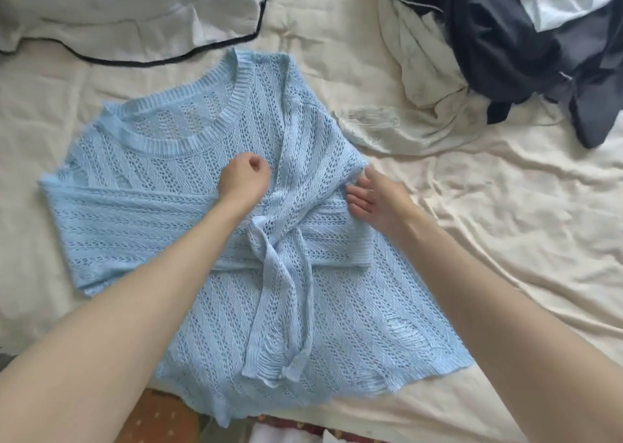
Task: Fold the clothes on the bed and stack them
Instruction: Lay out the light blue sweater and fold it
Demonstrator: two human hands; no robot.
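A light blue open-knit sweater (158, 213) lies flat on the cream bed sheet (505, 240), neck toward the far side. Both sleeves are folded across its chest, and two knit ties trail down its middle. My left hand (244, 179) rests on the sweater's chest just below the collar, fingers curled under into a fist; nothing shows in its grip. My right hand (374, 199) lies at the sweater's right edge, fingers straight and touching the folded sleeve there.
A heap of unfolded clothes, white (418, 81) and dark navy (505, 48), lies at the far right. A white pillow with black piping (128, 11) sits at the far left. Patterned fabric (161, 415) shows beyond the bed's near edge.
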